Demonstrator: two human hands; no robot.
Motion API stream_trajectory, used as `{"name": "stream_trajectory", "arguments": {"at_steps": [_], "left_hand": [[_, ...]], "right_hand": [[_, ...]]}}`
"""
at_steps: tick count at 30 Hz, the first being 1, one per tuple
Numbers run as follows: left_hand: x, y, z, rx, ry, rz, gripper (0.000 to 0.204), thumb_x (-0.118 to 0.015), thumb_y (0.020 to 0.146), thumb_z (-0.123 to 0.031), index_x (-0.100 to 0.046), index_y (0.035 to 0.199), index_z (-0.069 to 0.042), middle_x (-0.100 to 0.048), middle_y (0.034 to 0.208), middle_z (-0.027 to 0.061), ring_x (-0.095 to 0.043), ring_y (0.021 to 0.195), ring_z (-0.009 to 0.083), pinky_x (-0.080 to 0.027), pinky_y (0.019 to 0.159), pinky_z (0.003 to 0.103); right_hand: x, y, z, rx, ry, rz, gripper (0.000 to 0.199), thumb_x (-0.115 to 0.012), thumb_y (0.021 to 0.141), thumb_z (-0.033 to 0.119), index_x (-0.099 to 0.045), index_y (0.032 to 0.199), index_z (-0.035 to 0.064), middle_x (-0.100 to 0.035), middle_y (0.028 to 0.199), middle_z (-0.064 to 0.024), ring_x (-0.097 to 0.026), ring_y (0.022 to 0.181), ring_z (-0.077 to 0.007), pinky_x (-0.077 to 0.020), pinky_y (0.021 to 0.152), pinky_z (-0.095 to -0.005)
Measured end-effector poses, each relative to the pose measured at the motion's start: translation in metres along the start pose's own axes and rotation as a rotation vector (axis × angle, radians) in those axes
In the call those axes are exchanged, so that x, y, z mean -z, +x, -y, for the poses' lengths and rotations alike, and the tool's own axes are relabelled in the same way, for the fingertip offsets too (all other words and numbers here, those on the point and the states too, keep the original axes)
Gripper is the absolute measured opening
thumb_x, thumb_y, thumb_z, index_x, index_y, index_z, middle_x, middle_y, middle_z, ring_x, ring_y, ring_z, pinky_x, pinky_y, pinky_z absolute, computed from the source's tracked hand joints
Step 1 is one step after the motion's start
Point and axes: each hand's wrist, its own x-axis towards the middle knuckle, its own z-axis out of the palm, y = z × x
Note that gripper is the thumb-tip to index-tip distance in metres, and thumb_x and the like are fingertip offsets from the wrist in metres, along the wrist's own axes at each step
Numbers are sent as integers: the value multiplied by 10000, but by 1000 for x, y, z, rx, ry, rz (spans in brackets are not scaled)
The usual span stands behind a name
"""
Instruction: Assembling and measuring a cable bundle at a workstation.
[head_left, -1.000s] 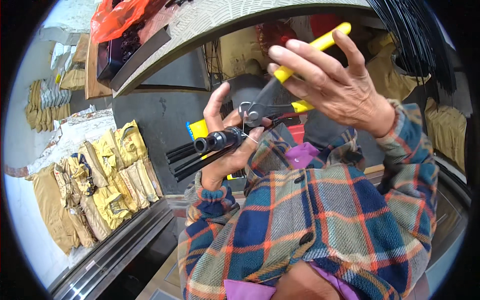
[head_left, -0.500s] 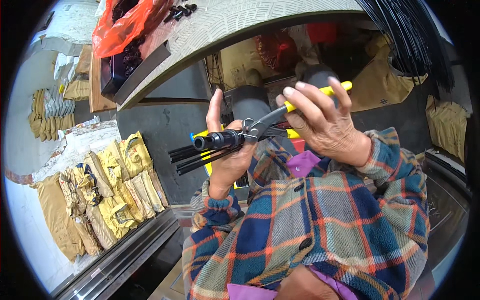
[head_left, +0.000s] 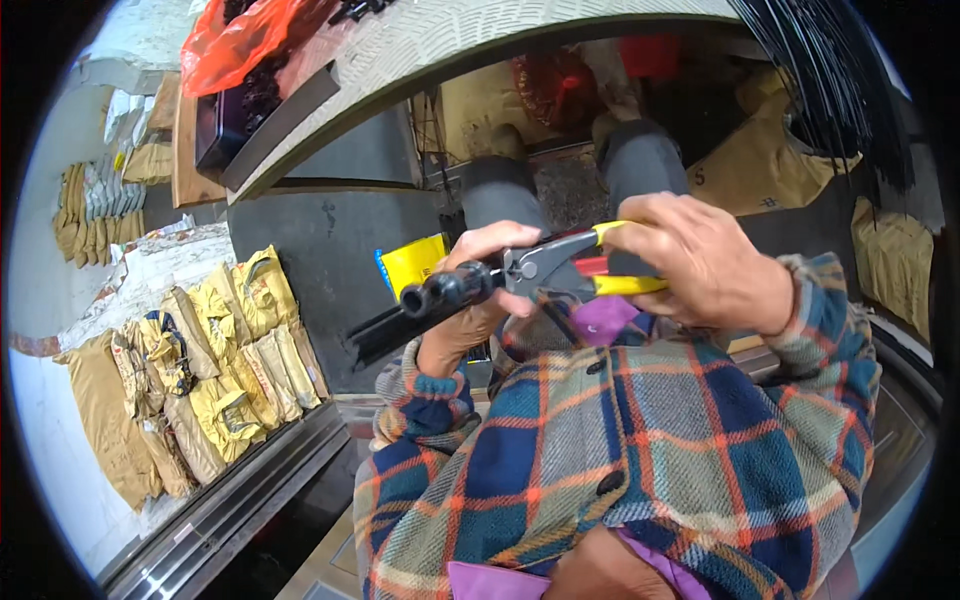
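A bundle of thin black tubes with a black ribbed fitting [head_left: 458, 284] on it lies in my left hand [head_left: 492, 240]. The fingers of that hand wrap round the bundle, and the tube ends [head_left: 380, 332] stick out to the left. My right hand [head_left: 705, 258] is closed round the yellow-sleeved handles of a pair of pincers [head_left: 524, 268]. Its grey jaws meet the right end of the fitting, by my left fingertips. A thin metal clamp shows there, but the jaws partly cover it. Between the handles is a red part [head_left: 592, 266].
Brown and yellow paper packages [head_left: 230, 350] lie in rows at the left. Beside my left hand is a yellow packet [head_left: 416, 266]. A patterned table edge [head_left: 440, 60] curves ahead, with a red plastic bag [head_left: 235, 50] on it. Long black tubes [head_left: 820, 90] hang at the far right.
My right hand has closed from a wide spread, bringing the handles nearer together. My left thumb, raised before, has come down onto the fitting.
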Motion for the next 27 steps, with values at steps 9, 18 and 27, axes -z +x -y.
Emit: {"name": "stream_trajectory", "arguments": {"at_steps": [9, 18, 27], "left_hand": [[12, 10, 2, -65, -41, 218, 687, -634, 598, -561, -579, 983, 6, -580, 874, 94, -582, 784, 171, -463, 688, 276], [-4, -1, 4, 104, -80, -88, 693, -666, 635, -552, -506, 1043, -15, -502, 995, 57, -512, 850, 118, -424, 696, 230], [-3, 2, 17, 47, -107, -228, 818, -455, 685, -705, -446, 1049, 27, -508, 846, 62, -522, 732, 107, -453, 650, 221]], "right_hand": [[16, -9, -17, -417, 1562, 506, 552, -551, 847, 284, -317, 1243, -22, -545, 1030, -211, -639, 633, -234, -547, 564, -261], [7, 14, -5, 46, -369, -29, 240, -525, 708, 59, -544, 945, 31, -456, 1107, -155, -479, 1012, -275, -329, 910, -465], [-33, 9, -6, -34, -231, -199, 278, -595, 628, 45, -572, 905, 32, -526, 921, -130, -518, 700, -242, -405, 585, -334]]}}
